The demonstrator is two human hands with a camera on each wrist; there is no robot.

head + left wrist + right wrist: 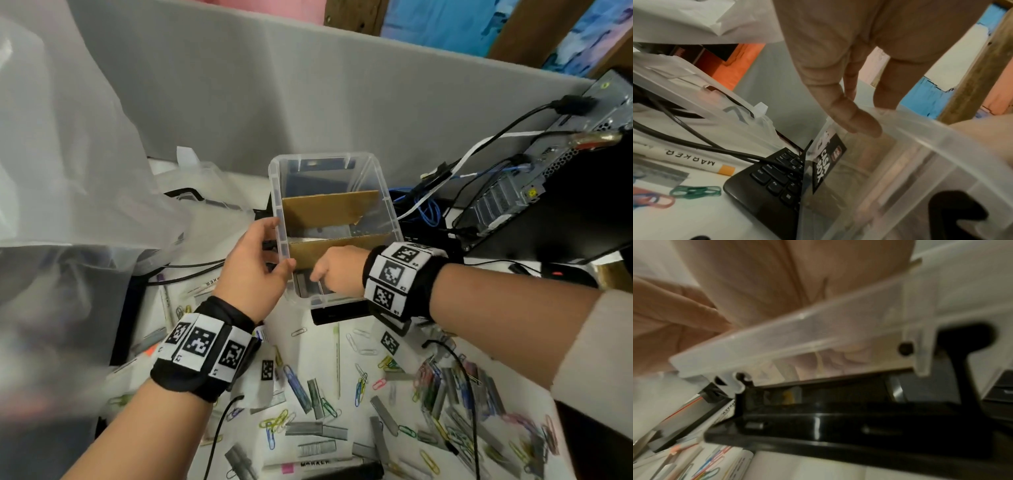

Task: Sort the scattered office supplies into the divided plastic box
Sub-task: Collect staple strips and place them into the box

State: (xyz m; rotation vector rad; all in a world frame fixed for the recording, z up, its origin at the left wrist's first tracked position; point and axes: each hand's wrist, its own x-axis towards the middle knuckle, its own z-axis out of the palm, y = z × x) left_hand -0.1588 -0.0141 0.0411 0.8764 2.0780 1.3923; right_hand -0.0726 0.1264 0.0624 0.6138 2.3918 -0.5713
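The clear plastic box (pixel 274 178) stands at mid-table, split by two cardboard dividers (pixel 329 209). My left hand (pixel 279 245) grips its left wall, thumb over the rim and fingers on the outside; the left wrist view shows the same left hand (pixel 859 120) against the box (pixel 920 146). My right hand (pixel 329 270) reaches down into the nearest compartment, its fingertips hidden from above. They show only as a blur through the box wall (pixel 797 331) in the right wrist view. Paper clips (pixel 291 380), staple strips (pixel 315 430) and a marker (pixel 315 464) lie scattered on the near table.
A black keyboard (pixel 772 178) lies under the box's left side, with cables and another marker (pixel 690 159) beside it. The box's black latch (pixel 859 418) hangs at its near end. A computer case (pixel 548 178) with cables stands on the right, and a large plastic bag (pixel 68 171) on the left.
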